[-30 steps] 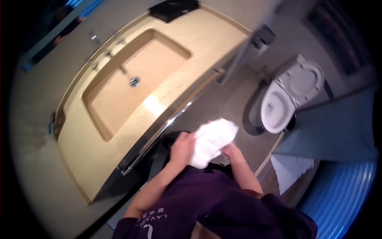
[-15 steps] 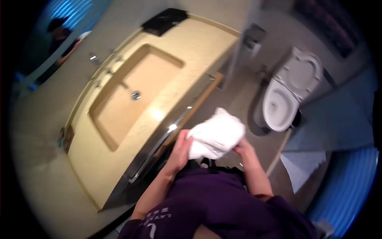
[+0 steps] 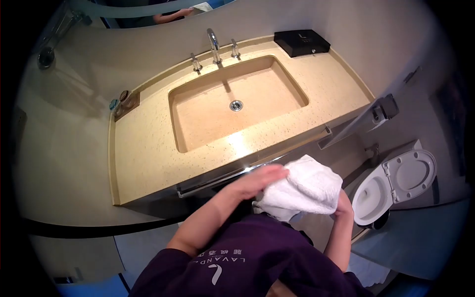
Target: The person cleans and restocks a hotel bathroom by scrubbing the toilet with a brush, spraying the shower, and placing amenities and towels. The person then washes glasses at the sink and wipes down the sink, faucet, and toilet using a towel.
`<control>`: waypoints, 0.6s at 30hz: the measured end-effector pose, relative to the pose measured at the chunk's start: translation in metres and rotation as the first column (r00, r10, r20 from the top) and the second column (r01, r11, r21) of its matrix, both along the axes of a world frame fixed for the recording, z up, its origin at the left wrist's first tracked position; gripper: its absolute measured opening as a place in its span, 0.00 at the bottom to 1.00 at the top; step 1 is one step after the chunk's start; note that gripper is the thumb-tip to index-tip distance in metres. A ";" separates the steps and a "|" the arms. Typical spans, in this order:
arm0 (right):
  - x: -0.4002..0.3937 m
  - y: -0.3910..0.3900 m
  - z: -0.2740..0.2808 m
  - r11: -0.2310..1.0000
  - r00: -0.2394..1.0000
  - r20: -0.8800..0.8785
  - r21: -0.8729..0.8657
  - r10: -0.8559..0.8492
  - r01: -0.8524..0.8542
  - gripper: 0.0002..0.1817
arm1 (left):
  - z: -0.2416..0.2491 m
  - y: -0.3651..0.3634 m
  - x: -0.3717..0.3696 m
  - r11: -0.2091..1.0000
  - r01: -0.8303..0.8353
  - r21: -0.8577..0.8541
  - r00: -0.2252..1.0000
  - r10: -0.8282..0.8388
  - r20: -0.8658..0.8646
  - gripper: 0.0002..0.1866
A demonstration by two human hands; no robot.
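A folded white towel [image 3: 307,188] is held in front of my waist, before the vanity. My right hand [image 3: 344,205] grips its right edge, with the fingers partly hidden beneath the cloth. At the towel's upper left, my left hand [image 3: 260,180] lies with fingers stretched out flat against it, slightly blurred. The towel is bunched and its lower folds hang towards my purple shirt [image 3: 237,247].
A beige counter [image 3: 143,163] with a sunken sink [image 3: 213,123] and chrome faucet [image 3: 213,47] lies ahead. On it are a black box [image 3: 302,43] and a small tray [image 3: 127,106]. A towel bar [image 3: 213,184] runs along the front. The toilet [image 3: 373,198] stands open at right.
My view has turned towards the sink and mirror. The towel stays in my right hand, while my left hand has shifted from gripping its side to lying flat on its upper left.
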State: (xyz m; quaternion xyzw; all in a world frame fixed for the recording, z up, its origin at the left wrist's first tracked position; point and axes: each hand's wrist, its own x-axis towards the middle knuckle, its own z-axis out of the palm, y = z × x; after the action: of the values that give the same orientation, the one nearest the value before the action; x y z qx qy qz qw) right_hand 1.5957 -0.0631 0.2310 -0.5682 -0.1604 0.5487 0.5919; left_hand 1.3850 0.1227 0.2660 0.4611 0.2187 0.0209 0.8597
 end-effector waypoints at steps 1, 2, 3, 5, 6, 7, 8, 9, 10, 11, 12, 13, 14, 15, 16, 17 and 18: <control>0.010 -0.010 -0.013 0.995 0.993 -0.110 0.086 -0.048 0.058 0.24 | -0.005 0.010 -0.003 0.972 -0.166 0.166 0.986 0.162 0.037 0.14; 0.019 -0.021 -0.027 0.979 0.970 -0.225 0.164 -0.086 0.125 0.23 | -0.012 0.027 -0.017 0.958 -0.280 0.057 0.959 0.277 0.055 0.11; 0.024 -0.026 -0.036 0.951 0.932 -0.344 0.233 -0.115 0.203 0.23 | -0.015 0.046 -0.033 0.923 -0.382 -0.050 0.921 0.384 0.059 0.08; 0.023 -0.028 -0.027 0.829 0.840 -0.537 0.437 -0.072 0.350 0.25 | -0.010 0.073 -0.051 0.866 -0.500 0.009 0.864 0.498 0.077 0.07; 0.029 -0.032 -0.034 0.799 0.820 -0.546 0.408 -0.173 0.441 0.27 | -0.013 0.090 -0.055 0.793 -0.491 0.360 0.856 0.516 0.030 0.06; 0.031 -0.030 -0.026 0.793 0.818 -0.548 0.414 -0.174 0.447 0.28 | -0.023 0.110 -0.057 0.632 -0.398 0.665 0.839 0.544 -0.014 0.06; 0.030 -0.025 -0.014 0.797 0.832 -0.530 0.424 -0.167 0.430 0.28 | -0.035 0.130 -0.059 0.406 -0.236 0.883 0.815 0.577 -0.047 0.07; 0.029 -0.018 -0.007 0.800 0.845 -0.510 0.433 -0.161 0.414 0.29 | -0.048 0.151 -0.061 0.294 -0.112 0.949 0.815 0.573 -0.082 0.07; 0.033 -0.013 -0.009 0.817 0.880 -0.452 0.446 -0.147 0.366 0.29 | -0.062 0.176 -0.060 0.171 0.016 0.985 0.814 0.569 -0.112 0.08; 0.040 -0.011 -0.011 0.832 0.910 -0.393 0.455 -0.133 0.317 0.29 | -0.076 0.199 -0.056 0.042 0.142 0.989 0.811 0.567 -0.141 0.10; 0.046 -0.007 -0.013 0.848 0.938 -0.328 0.460 -0.114 0.264 0.29 | -0.093 0.220 -0.049 -0.061 0.191 0.980 0.824 0.553 -0.126 0.12; 0.049 0.000 -0.012 0.845 0.946 -0.296 0.467 -0.130 0.262 0.30 | -0.111 0.242 -0.041 -0.165 0.232 0.959 0.835 0.539 -0.109 0.14; 0.051 0.005 -0.010 0.843 0.954 -0.264 0.472 -0.144 0.258 0.32 | -0.126 0.263 -0.034 -0.265 0.269 0.926 0.846 0.525 -0.095 0.16; 0.052 0.008 -0.008 0.845 0.959 -0.232 0.471 -0.160 0.255 0.33 | -0.143 0.282 -0.025 -0.274 0.310 0.910 0.841 0.525 -0.129 0.17; 0.058 0.011 -0.004 0.845 0.958 -0.194 0.457 -0.210 0.278 0.35 | -0.159 0.299 -0.013 -0.280 0.352 0.893 0.836 0.523 -0.166 0.17; 0.061 0.018 0.005 0.845 0.954 -0.153 0.442 -0.259 0.301 0.37 | -0.172 0.314 -0.003 -0.287 0.392 0.874 0.830 0.521 -0.201 0.17; 0.066 0.026 0.016 0.826 0.964 -0.068 0.502 -0.258 0.257 0.37 | -0.184 0.327 0.005 -0.298 0.432 0.852 0.832 0.497 -0.248 0.17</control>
State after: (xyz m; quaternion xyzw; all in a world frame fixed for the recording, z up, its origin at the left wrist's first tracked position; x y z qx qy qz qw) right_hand 1.6620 -0.0366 0.2470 -0.4101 -0.2216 0.4017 0.7882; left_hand 1.3904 0.4499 0.0815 0.9298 0.3590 0.0810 0.0102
